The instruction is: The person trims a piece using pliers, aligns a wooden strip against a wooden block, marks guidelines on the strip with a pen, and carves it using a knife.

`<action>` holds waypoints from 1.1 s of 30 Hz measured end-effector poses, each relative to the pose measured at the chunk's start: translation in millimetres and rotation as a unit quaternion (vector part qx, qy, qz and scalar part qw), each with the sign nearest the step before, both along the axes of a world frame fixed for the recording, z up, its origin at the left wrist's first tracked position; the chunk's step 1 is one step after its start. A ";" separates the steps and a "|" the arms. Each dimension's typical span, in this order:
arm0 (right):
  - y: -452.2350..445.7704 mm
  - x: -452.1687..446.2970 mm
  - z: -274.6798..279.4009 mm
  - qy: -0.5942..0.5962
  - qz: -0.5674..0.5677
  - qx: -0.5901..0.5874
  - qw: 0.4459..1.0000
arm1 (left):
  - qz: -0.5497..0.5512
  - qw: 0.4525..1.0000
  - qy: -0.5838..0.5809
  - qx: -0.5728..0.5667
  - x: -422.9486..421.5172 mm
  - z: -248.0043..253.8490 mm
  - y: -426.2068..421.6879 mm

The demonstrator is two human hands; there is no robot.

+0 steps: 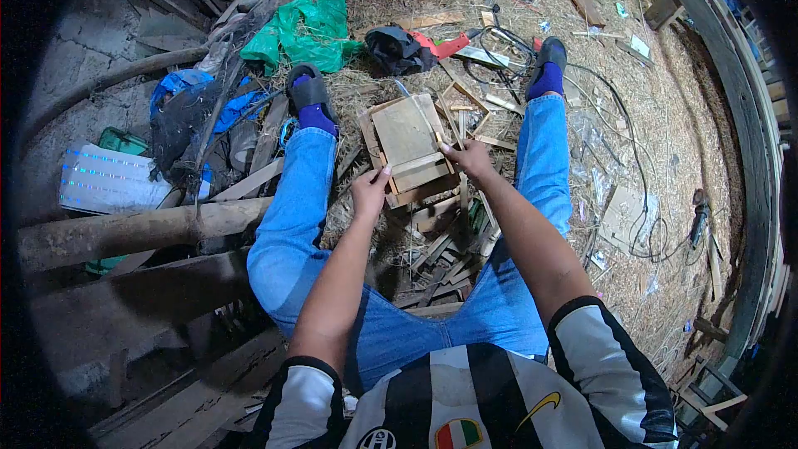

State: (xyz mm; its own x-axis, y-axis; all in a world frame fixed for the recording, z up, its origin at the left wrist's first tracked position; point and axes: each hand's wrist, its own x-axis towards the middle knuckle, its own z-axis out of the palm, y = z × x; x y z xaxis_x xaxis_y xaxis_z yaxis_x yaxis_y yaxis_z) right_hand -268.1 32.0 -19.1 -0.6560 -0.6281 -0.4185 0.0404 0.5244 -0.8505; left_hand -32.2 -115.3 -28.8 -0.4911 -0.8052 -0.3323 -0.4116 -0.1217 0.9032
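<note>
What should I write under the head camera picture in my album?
Left hand and right hand at a wood strip across a board, between blue jeans.

A green plastic sheet (312, 31) is spread on the ground (611, 50) at the far left. Near the left edge, a white panel (112, 180) is propped beside a wooden beam (145, 229).

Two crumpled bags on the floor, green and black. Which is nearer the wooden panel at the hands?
Black bag: just beyond the wooden panel. Green bag lies farther off, to the left.
</note>
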 end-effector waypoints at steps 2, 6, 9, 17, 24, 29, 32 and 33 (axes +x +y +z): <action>-2.3 -5.6 -7.0 0.010 0.016 0.019 1.000 | 0.008 1.000 -0.002 -0.014 -1.7 -2.4 1.4; -3.6 -2.7 -13.7 0.024 0.007 0.033 0.999 | -0.005 0.998 -0.017 -0.064 -3.2 10.9 5.5; -2.3 -0.1 -8.6 0.041 0.004 0.031 0.999 | -0.022 0.993 -0.044 -0.106 -4.8 16.4 6.1; -0.5 0.3 -9.0 0.029 0.017 0.031 0.999 | -0.041 0.994 -0.048 -0.094 -8.4 46.4 15.3; -2.1 6.4 -8.9 0.114 0.037 0.035 0.992 | -0.039 0.989 -0.063 -0.126 -8.2 32.4 12.4; -5.2 14.4 6.6 0.150 0.027 0.080 0.985 | -0.032 0.994 -0.042 -0.095 -6.4 31.5 12.3; -3.9 7.5 2.2 0.076 0.048 0.063 0.994 | -0.023 0.995 -0.045 -0.085 -10.5 49.0 14.3; -4.0 4.8 3.5 0.081 0.047 0.060 0.994 | -0.021 0.994 -0.060 -0.085 -10.5 53.9 15.2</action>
State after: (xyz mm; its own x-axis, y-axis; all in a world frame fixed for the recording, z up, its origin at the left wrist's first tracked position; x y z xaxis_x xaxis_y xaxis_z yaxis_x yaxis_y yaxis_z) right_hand -263.3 27.9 -15.6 -0.6617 -0.6418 -0.3876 -0.1459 0.6173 -0.7731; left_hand -42.7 -100.1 25.1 -0.4904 -0.8342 -0.2523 -0.5194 0.0472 0.8533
